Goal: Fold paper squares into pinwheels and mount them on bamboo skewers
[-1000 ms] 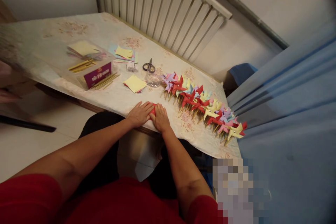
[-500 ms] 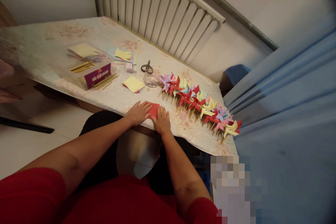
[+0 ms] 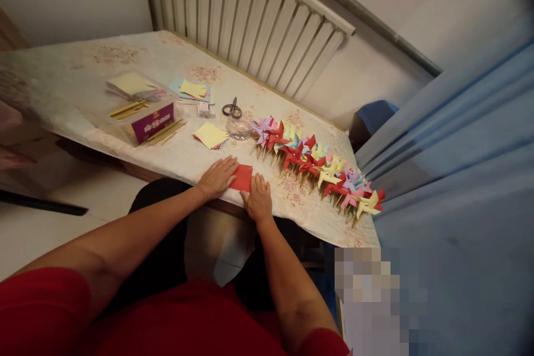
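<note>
A square of red paper (image 3: 242, 178) lies flat on the tablecloth near the table's front edge. My left hand (image 3: 217, 177) rests flat at its left side, fingers stretched out and touching the paper's edge. At the right side, my right hand (image 3: 258, 198) lies with its fingers extended, touching the paper's right edge. Beyond the hands is a stack of cut paper squares (image 3: 211, 136), yellow on top. Several finished paper pinwheels (image 3: 311, 164) on sticks stand in rows to the right.
A clear plastic box (image 3: 148, 117) holding sticks and paper stands at the left, with loose sticks (image 3: 167, 132) beside it. Scissors (image 3: 232, 108), a small clear container (image 3: 240, 129), a small box (image 3: 204, 109) and more paper (image 3: 194, 89) lie farther back. A radiator (image 3: 250, 16) runs behind the table.
My hands have spread slightly apart, my left hand moving left, and more of the red paper shows between them. The other things on the table stay in place.
</note>
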`<action>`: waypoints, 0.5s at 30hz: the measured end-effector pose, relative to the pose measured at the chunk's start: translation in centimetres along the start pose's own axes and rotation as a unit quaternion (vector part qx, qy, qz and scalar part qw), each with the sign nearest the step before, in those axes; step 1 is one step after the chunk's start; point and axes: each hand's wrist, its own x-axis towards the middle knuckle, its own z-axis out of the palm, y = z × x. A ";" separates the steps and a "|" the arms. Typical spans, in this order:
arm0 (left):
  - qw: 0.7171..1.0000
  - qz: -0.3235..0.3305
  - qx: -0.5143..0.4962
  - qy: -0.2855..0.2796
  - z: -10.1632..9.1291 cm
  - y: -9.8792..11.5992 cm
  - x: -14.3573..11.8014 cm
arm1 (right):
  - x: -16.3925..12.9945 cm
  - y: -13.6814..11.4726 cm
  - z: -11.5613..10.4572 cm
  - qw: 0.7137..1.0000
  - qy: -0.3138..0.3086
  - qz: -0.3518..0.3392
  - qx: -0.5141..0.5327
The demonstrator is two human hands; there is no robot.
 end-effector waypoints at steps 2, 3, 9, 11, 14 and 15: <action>0.998 0.046 0.003 -0.030 0.2 1.0 0.8 | 0.0 0.0 0.0 1.000 0.000 -0.001 -0.003; 0.997 0.056 0.008 -0.050 0.3 1.4 1.1 | 0.0 0.0 0.0 1.000 0.000 -0.001 -0.004; 0.993 0.050 0.037 -0.100 0.6 2.2 1.9 | 0.0 0.1 0.1 1.000 0.002 0.002 0.018; 0.992 0.048 0.041 -0.105 0.4 2.2 1.8 | 0.0 0.2 0.4 1.000 0.004 0.005 0.030; 0.992 0.047 0.046 -0.111 0.3 2.3 1.8 | 0.1 0.5 0.6 0.999 0.009 0.019 0.048; 0.992 0.046 0.048 -0.111 0.3 2.3 1.8 | 0.0 0.6 0.6 0.998 0.010 0.021 0.052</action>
